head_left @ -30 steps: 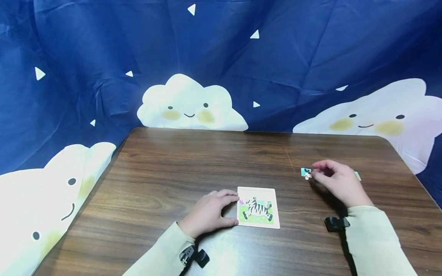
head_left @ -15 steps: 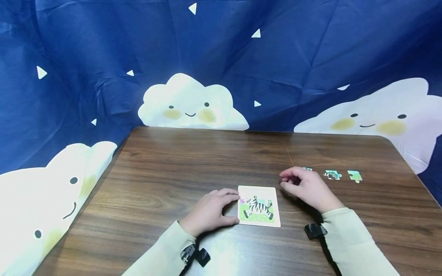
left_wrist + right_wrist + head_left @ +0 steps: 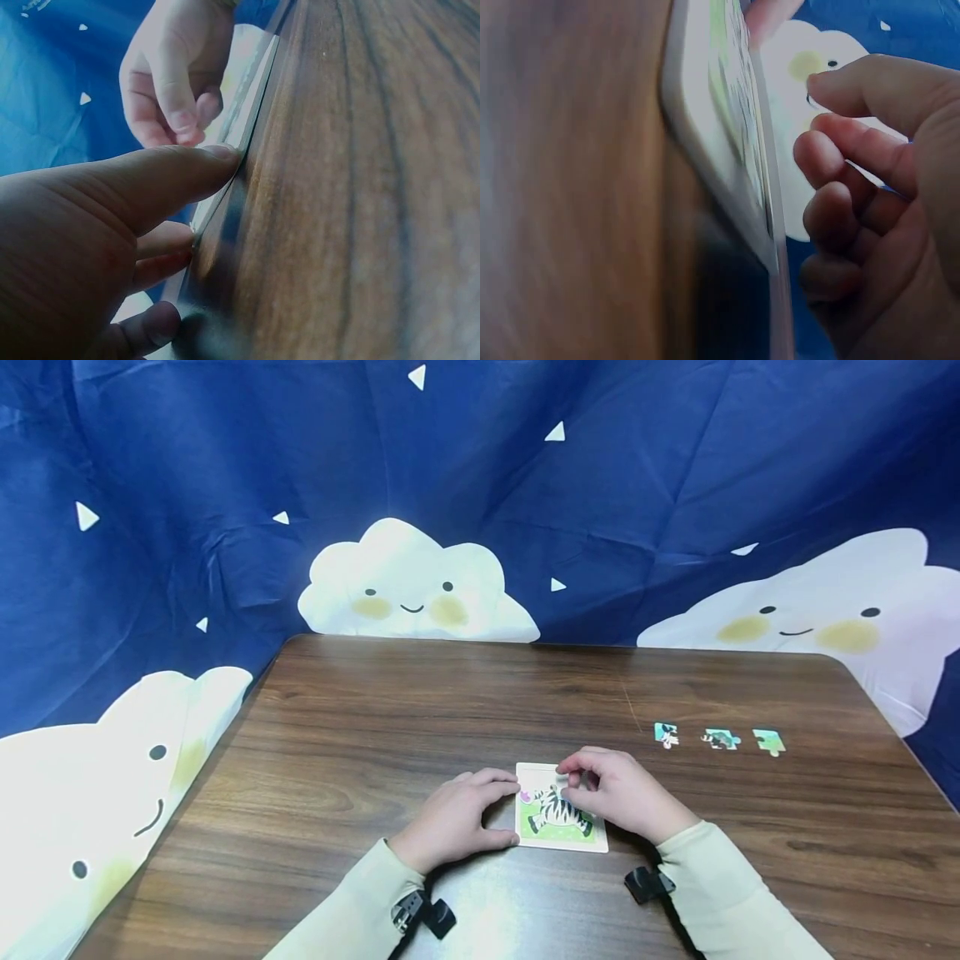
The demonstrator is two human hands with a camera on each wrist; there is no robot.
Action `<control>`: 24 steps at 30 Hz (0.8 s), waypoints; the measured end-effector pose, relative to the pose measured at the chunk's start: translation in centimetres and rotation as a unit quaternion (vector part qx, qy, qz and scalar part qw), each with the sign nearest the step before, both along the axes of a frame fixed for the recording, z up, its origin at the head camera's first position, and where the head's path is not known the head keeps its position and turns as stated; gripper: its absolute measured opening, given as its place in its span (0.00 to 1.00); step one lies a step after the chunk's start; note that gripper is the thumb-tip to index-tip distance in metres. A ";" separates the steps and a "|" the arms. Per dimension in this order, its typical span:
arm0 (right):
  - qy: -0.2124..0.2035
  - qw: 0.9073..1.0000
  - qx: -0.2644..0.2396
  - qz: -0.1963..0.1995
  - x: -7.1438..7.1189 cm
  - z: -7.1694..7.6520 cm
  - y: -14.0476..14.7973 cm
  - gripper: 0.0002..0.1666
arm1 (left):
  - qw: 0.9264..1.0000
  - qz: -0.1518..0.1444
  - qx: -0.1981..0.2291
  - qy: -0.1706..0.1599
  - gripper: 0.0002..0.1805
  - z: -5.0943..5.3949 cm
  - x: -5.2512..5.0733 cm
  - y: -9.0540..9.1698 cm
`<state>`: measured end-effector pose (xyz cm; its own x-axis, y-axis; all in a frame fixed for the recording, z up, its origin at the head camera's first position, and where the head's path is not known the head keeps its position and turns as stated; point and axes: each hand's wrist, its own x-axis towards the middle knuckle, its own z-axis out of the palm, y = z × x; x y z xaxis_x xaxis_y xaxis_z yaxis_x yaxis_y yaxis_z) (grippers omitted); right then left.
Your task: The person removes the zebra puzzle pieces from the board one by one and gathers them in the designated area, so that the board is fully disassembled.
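Puzzle (image 3: 552, 833) is lying flat on the bench (image 3: 420, 693), between my left hand (image 3: 453, 822) and my right hand (image 3: 622, 793). Its pale rim (image 3: 562, 848) is framing a green picture where 1 zebra (image 3: 555, 814) is facing left, a pink shape (image 3: 525, 796) sitting by its nose.

My left hand is resting along the left edge, opening wide: the thumb (image 3: 498, 840) is touching near the lower corner while fingertips (image 3: 507, 790) are touching higher up, and it is gripping nothing.

My right hand is hovering just over the upper right part, covering some of it in the head view. Its fingers are bending loosely, a narrow gap showing between thumb and nearest finger in the right wrist view; I am seeing nothing held.

Farther right and back, 3 pieces are lying in a row, apart from each other: the left piece (image 3: 665, 736) is showing black and white on blue, the middle piece (image 3: 722, 740) is showing dark patches, and the right piece (image 3: 768, 742) is looking mostly green.

Pale sleeves (image 3: 352, 906) are covering my arms. Behind the bench a blue backdrop (image 3: 480, 460) is hanging, bearing white triangles (image 3: 555, 432) and 3 smiling clouds (image 3: 418, 585).
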<state>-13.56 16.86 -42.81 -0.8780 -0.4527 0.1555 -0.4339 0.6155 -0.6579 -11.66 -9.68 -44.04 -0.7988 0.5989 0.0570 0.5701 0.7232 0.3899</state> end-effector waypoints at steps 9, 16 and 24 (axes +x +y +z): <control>-0.007 0.999 -0.003 0.047 0.6 -0.6 -1.6 0.11 | 1.000 0.000 -0.002 0.000 0.37 -0.1 0.0 0.0; 0.025 0.997 0.046 0.048 1.1 -0.6 -2.3 0.13 | 1.000 0.000 -0.007 -0.007 0.37 0.0 0.0 0.0; 0.051 0.994 0.082 0.041 1.1 -0.4 -2.8 0.15 | 1.000 0.001 -0.003 -0.006 0.36 0.2 0.1 0.0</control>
